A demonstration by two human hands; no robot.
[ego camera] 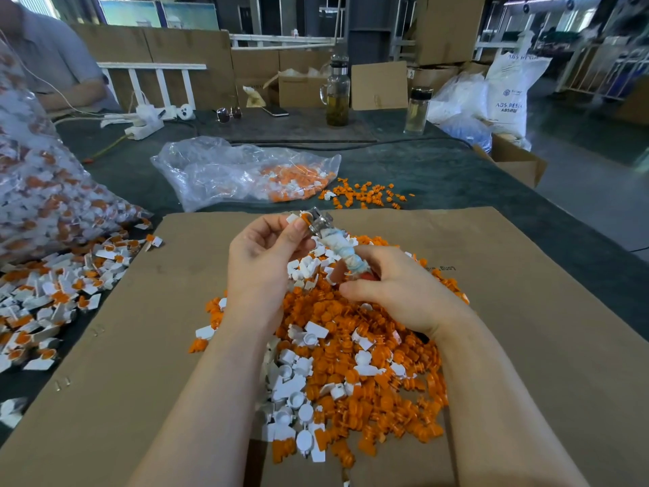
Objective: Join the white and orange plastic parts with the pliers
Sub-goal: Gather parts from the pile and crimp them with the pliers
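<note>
So the left hand (267, 254) was up over the far edge of the pile, thumb and fingers pinching a small white part (293, 218) right at the metal nose of the pliers (332, 237). There was a sliver of orange at the jaws too, but it was too small to tell how it sat against the white one. The right hand (397, 293) had its fingers curled around the pliers' handles, which were wrapped in some whitish, blue-stained tape or cloth, with the tool angled up and to the left toward the other hand. Underneath both hands was a big heap of loose orange parts (368, 363) with white parts (295, 391) mixed in, all dumped on a flat sheet of cardboard (526, 346). Off to the left, on the dark table (439, 170), lay a spread of joined white-and-orange pieces (52, 293) next to a full clear bag (42, 205). Further back sat another clear plastic bag (242, 170), partly full, plus a few scattered orange bits beside it.
</note>
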